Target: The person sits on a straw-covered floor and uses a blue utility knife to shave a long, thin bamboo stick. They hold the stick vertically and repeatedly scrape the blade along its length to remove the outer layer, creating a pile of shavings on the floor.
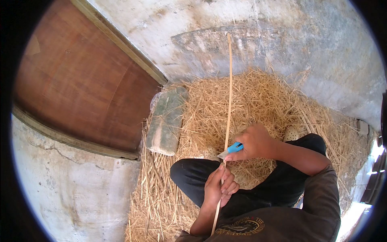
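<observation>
A long, thin, pale strip, which looks like split bamboo, runs from beside my body up toward the wall. My left hand is closed around its lower part, with the fingers curled and the thumb on top. Just beyond, my right hand grips a blue-handled knife. Its short blade lies against the strip, and the right thumb is close to the blade. Both hands are over my crossed legs, almost touching each other.
Loose straw and shavings cover the ground all around. A greenish stone block lies to the left, near a brown wooden door panel. A stained, whitish wall stands ahead, and the strip's far end reaches in front of it.
</observation>
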Action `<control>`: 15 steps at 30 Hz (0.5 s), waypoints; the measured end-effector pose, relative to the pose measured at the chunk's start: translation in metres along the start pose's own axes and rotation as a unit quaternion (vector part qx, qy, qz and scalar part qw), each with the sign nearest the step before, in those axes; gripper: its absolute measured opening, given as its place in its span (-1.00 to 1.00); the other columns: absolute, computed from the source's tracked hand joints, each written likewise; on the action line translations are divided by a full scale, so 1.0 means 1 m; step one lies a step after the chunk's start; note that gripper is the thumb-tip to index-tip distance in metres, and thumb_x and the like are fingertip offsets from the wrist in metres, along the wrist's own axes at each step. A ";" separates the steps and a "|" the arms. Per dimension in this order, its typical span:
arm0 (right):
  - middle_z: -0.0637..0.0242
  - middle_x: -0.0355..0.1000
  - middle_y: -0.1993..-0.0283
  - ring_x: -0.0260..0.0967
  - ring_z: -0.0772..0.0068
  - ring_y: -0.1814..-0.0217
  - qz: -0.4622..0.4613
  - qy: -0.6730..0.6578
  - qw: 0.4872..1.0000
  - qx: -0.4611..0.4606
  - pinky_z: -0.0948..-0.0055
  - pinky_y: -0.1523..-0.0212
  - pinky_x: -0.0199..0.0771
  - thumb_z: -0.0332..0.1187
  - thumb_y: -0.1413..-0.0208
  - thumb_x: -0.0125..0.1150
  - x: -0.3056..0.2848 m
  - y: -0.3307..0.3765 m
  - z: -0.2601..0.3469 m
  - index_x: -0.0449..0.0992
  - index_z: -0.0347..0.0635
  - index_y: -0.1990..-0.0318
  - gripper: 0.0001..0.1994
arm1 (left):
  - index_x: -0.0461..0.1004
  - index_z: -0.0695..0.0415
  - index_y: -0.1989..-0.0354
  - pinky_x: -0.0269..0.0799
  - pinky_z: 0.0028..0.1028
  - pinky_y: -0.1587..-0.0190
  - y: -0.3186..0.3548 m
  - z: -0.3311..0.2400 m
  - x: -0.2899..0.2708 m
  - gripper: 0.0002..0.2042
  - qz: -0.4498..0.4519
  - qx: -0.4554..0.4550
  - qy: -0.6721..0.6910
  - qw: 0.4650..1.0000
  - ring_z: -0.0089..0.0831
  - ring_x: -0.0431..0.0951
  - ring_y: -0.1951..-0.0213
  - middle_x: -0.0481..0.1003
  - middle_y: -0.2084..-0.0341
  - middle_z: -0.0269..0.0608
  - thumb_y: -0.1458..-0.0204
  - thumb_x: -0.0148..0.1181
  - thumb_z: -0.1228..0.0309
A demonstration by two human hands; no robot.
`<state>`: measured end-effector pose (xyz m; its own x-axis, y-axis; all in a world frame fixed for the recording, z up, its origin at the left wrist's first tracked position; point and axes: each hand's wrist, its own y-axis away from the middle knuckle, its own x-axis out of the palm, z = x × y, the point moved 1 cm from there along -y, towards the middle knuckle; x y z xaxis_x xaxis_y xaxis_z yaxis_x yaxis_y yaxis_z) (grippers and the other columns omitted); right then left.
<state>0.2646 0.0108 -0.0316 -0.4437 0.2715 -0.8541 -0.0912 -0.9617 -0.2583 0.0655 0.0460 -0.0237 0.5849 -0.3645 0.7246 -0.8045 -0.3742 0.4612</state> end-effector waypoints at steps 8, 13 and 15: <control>0.17 0.27 0.81 0.34 0.10 0.72 -0.080 0.031 0.986 0.141 0.23 0.66 0.28 0.47 0.13 0.00 -0.008 -0.020 -0.052 0.48 -0.17 0.71 -0.25 | 0.17 0.04 0.54 -0.06 -0.57 0.65 0.009 0.003 0.004 -0.65 0.001 -0.012 -0.015 1.000 -0.63 -0.06 0.81 0.03 0.85 -0.43 -0.32 -0.28 0.21; 0.15 0.25 0.82 0.32 0.10 0.74 -0.022 -0.002 0.999 0.023 0.20 0.68 0.26 0.45 0.10 0.00 0.012 0.002 -0.003 0.42 -0.16 0.76 -0.26 | 0.17 0.02 0.54 -0.05 -0.58 0.65 0.007 0.003 -0.005 -0.66 0.012 -0.013 0.027 0.999 -0.64 -0.07 0.84 0.04 0.86 -0.46 -0.31 -0.29 0.20; 0.15 0.24 0.83 0.32 0.10 0.75 -0.001 -0.015 1.000 0.003 0.20 0.68 0.26 0.44 0.09 0.00 0.011 0.003 0.006 0.40 -0.14 0.78 -0.26 | 0.18 -0.02 0.53 -0.04 -0.60 0.65 0.007 0.003 -0.006 -0.66 0.012 -0.011 0.021 1.000 -0.65 -0.07 0.87 0.04 0.88 -0.51 -0.31 -0.30 0.18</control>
<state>0.2544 0.0105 -0.0393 -0.4694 0.2730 -0.8397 -0.0985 -0.9613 -0.2574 0.0569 0.0429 -0.0261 0.5610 -0.3377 0.7558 -0.8206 -0.3472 0.4540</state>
